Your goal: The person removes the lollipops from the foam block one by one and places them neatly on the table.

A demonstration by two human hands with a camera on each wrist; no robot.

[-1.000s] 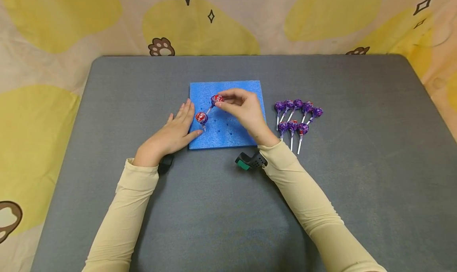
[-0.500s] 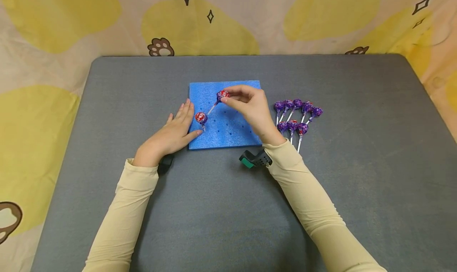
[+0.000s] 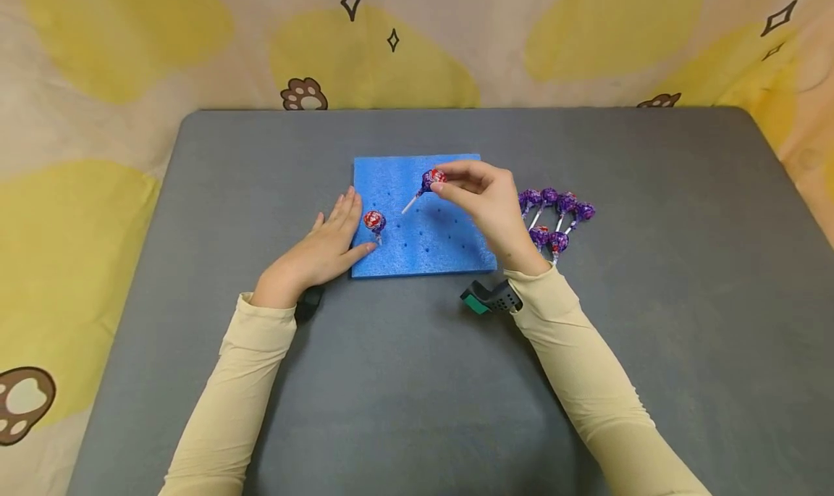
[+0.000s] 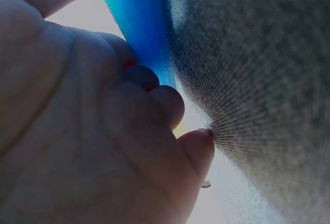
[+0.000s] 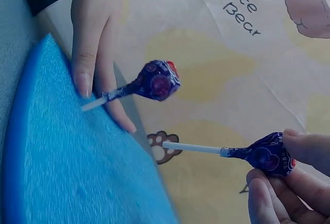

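Note:
Over a blue foam board (image 3: 417, 261) dotted with small holes, my right hand (image 3: 485, 203) pinches a purple-and-red wrapped lollipop (image 3: 431, 179) by its candy head. In the right wrist view the held lollipop (image 5: 268, 154) has its bare white stick pointing away from the fingers, apart from the foam. Another lollipop (image 3: 374, 221) stands in the board near its left side, its stick sunk in the foam. My left hand (image 3: 319, 253) rests with straight fingers along the board's left edge, thumb beside that standing lollipop. The left wrist view shows its fingers (image 4: 167, 105) against the blue side.
Several purple lollipops (image 3: 567, 203) lie in two rows on the grey table (image 3: 684, 300) right of the board, partly hidden by my right wrist. A patterned yellow cloth (image 3: 417, 61) hangs behind the table.
My right hand has moved to the right with the lollipop, and its stick now shows clear of the board. The left hand keeps its place at the edge. The head view has shifted slightly.

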